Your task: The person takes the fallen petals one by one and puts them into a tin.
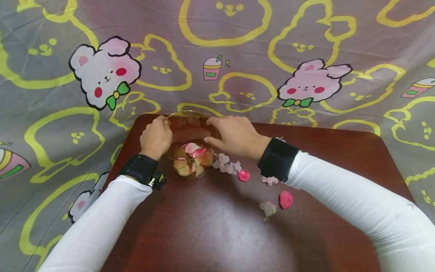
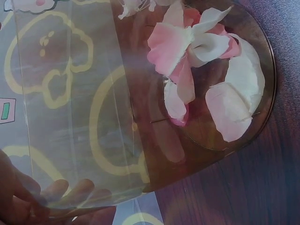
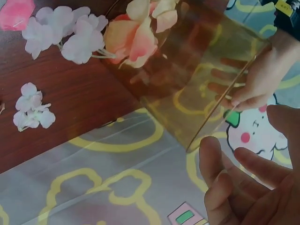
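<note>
A clear amber glass vase point(image 1: 190, 130) stands on the table, holding pink, white and peach petals point(image 1: 199, 158). At its left, my left hand point(image 1: 156, 138) grips the wall near the rim; fingers point(image 2: 82, 191) show through the glass. My right hand point(image 1: 236, 136) is at the opposite side of the rim. In the right wrist view, its fingers point(image 3: 251, 164) are spread apart beside the rim, with nothing held between them. Pale flower clusters point(image 1: 227, 165) and a pink petal point(image 1: 244, 175) lie right of the vase.
The brown table point(image 1: 217, 234) has rounded corners. Nearer its front lie another pink petal point(image 1: 286, 200) and a pale blossom point(image 1: 269, 209). Another small blossom point(image 1: 270, 180) lies under the right wrist. A cartoon-print cloth point(image 1: 244, 30) hangs behind and around the table.
</note>
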Demonstrator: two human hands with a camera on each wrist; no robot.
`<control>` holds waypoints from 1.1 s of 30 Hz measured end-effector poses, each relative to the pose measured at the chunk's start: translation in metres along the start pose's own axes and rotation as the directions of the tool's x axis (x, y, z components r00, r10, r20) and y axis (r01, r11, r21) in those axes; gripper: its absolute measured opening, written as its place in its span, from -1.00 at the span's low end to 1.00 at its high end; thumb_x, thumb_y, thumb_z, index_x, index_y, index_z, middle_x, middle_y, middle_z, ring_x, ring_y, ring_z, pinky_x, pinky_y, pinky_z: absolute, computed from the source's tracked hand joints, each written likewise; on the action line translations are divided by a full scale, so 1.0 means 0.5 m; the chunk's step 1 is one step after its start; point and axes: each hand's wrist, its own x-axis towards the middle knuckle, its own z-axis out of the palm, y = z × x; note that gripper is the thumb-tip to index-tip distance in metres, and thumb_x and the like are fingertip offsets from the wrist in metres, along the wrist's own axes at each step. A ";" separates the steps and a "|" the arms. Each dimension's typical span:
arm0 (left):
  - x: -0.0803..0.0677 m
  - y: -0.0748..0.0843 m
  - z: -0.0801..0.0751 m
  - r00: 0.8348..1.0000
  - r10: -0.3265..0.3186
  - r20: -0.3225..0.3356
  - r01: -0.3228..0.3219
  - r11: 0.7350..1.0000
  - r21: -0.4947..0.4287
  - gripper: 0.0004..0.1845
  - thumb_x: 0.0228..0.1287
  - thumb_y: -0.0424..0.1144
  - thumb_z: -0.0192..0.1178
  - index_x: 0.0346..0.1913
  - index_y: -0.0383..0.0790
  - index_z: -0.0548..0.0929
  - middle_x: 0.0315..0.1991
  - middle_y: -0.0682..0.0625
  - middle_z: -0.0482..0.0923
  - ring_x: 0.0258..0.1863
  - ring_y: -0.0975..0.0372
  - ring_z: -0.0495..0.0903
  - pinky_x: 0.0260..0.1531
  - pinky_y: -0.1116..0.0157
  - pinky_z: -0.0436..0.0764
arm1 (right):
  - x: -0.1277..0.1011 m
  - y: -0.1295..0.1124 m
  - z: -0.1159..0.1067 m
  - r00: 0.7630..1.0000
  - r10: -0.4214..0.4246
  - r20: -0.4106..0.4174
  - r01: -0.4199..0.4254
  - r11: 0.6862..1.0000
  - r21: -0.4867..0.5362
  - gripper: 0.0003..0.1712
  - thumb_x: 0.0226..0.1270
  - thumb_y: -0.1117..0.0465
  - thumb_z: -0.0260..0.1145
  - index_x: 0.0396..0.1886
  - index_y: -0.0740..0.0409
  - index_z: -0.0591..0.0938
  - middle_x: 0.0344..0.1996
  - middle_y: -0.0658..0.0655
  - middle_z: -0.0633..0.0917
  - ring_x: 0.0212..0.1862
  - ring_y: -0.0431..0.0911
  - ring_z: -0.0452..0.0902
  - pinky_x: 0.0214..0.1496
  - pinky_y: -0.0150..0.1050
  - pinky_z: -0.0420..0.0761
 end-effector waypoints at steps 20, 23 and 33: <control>-0.001 0.001 -0.002 1.000 -0.003 0.000 0.003 1.000 -0.003 -0.57 0.63 -0.15 -0.29 0.14 -0.27 0.56 0.14 -0.36 0.63 0.12 -0.30 0.60 0.04 -0.25 0.52 | -0.028 0.142 0.025 0.982 0.188 -0.025 -0.188 0.982 0.023 -0.46 0.44 -0.10 0.28 0.24 0.13 0.59 -0.02 0.13 0.76 -0.08 0.01 0.68 -0.22 -0.01 0.66; -0.001 0.000 -0.002 1.000 -0.001 0.001 0.001 1.000 -0.002 -0.57 0.63 -0.15 -0.29 0.15 -0.27 0.56 0.14 -0.36 0.63 0.12 -0.30 0.60 0.04 -0.26 0.52 | -0.035 0.163 0.034 0.977 0.215 -0.011 -0.214 0.977 0.015 -0.45 0.44 -0.10 0.27 0.25 0.14 0.58 -0.09 0.14 0.77 -0.16 0.01 0.67 -0.26 -0.01 0.65; -0.001 0.000 -0.001 1.000 0.003 -0.001 -0.003 1.000 -0.006 -0.56 0.63 -0.15 -0.29 0.16 -0.28 0.56 0.14 -0.36 0.63 0.11 -0.29 0.61 0.04 -0.25 0.53 | -0.056 0.227 0.067 0.963 0.269 0.010 -0.269 0.963 -0.027 -0.51 0.43 -0.06 0.26 0.14 0.19 0.62 -0.33 0.13 0.73 -0.29 0.00 0.62 -0.26 -0.02 0.66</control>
